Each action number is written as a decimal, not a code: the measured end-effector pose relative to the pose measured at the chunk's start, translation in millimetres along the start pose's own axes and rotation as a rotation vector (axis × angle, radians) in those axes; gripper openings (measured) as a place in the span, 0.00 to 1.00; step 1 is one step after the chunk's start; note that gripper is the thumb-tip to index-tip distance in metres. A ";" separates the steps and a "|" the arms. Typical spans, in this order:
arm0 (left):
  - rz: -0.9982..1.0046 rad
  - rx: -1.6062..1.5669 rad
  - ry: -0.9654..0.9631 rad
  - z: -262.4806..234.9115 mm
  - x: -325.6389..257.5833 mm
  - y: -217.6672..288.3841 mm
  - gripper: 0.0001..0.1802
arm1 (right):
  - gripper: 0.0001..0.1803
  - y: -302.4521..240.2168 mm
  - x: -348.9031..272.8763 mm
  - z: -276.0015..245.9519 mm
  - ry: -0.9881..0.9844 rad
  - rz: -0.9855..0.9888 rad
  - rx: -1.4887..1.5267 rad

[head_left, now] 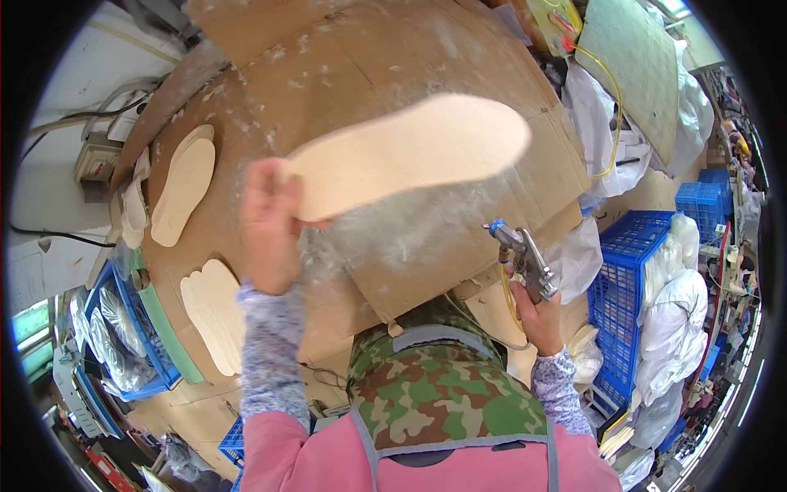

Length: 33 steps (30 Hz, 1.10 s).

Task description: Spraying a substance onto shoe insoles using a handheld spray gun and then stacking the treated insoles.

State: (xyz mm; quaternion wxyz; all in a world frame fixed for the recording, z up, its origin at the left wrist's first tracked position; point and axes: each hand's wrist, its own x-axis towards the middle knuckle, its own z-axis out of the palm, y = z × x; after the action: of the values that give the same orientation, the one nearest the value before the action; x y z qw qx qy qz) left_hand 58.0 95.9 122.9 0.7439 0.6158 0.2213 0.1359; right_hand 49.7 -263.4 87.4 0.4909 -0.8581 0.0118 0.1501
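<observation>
A pale beige insole is raised above the cardboard-covered table, its broad end pointing right. My left hand pinches it at the narrow end; the hand is slightly blurred. Lower right, my right hand is wrapped round the handle of a metal spray gun. The gun's blue nozzle faces up and left, a little apart from the insole. A yellow hose runs down beside the gun. More insoles lie at the table's left: a stacked pair and a fanned pile beside my left forearm.
Whitish residue marks the cardboard sheet. Right of the table stands a blue plastic crate with white bags against it. A blue bin holding clear bags sits at the left. A grey switch box is on the left wall.
</observation>
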 end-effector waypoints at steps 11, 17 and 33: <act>-0.123 0.434 0.119 33.2 -58.2 -160.3 0.23 | 0.19 -16.8 30.8 -0.2 -0.288 -0.161 -0.131; -0.199 0.177 0.209 33.4 -55.4 -155.6 0.24 | 0.18 -44.5 46.7 48.2 -0.441 -0.349 -0.087; -0.312 0.088 0.217 35.9 -56.8 -150.4 0.22 | 0.13 -40.8 67.7 52.7 -0.435 -0.285 -0.215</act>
State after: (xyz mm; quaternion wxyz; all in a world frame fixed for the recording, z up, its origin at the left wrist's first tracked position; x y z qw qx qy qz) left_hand 16.1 7.4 -9.6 0.7001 0.5877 0.3985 0.0746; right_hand 108.1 -189.1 78.5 0.4042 -0.8459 -0.2305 0.2608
